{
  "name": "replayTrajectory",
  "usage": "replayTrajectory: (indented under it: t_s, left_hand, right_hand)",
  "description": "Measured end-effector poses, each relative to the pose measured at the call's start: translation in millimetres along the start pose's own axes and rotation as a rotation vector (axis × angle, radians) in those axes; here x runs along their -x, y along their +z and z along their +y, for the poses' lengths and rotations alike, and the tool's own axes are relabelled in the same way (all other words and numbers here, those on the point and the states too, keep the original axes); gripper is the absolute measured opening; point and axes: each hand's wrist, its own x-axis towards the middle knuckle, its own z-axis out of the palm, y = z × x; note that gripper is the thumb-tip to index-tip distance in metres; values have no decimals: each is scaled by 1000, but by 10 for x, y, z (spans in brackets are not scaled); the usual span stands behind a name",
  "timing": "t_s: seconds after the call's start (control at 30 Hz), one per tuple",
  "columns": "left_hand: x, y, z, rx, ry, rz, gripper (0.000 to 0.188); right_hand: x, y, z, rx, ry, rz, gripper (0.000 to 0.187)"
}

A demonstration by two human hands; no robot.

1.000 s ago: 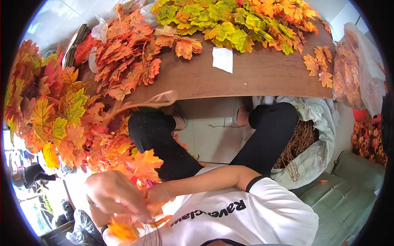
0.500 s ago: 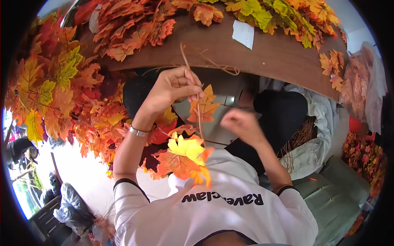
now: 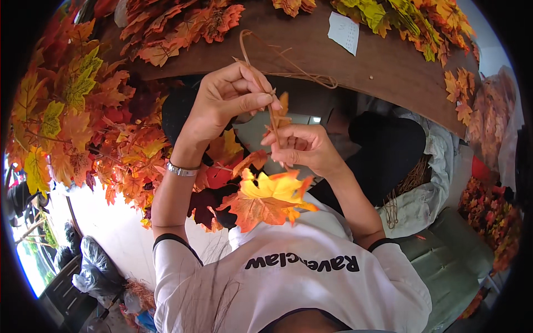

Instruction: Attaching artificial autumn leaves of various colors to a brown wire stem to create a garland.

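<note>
Left hand pinches a brown stem between thumb and fingers, while the right hand, just below it and a little to the right, has thumb and fingers drawn together on the same stem lower down. The stem is held over the person's lap, in front of the bench; above the left hand its upper end bends over in a curve, and a thin brown strand loops off to the right near the bench's front edge, though whether it joins the stem I cannot tell. Below the right hand hangs a leaf cluster, bright yellow above and orange beneath, near the white shirt. A silver wristband circles the left wrist. On the bench lie a heap of red-orange leaves to the left, a white paper slip, yellow-green leaves beyond it and a few orange leaves near the right end. Mixed autumn foliage crowds the person's left side. By the right knee, a pale sack holds brown stems, beside a green cushioned seat.
</note>
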Motion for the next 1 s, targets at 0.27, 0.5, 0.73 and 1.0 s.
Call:
replayTrajectory:
  t_s: [0.27, 0.5, 0.73, 1.0]
  left_hand:
    - [-35, -119, -56, 122, 83, -26, 7]
    - [-103, -19, 0, 46, -56, 5, 11]
    - [-183, 258, 46, -82, -255, -76, 11]
    - [-253, 283, -233, 291, -235, -107, 14]
  right_hand:
    - [41, 11, -62, 50, -92, -41, 32]
    - [70, -11, -181, 207, -75, 138, 30]
    - [20, -342, -410, 301, -260, 389, 17]
    - [-98, -347, -373, 193, -316, 338, 12]
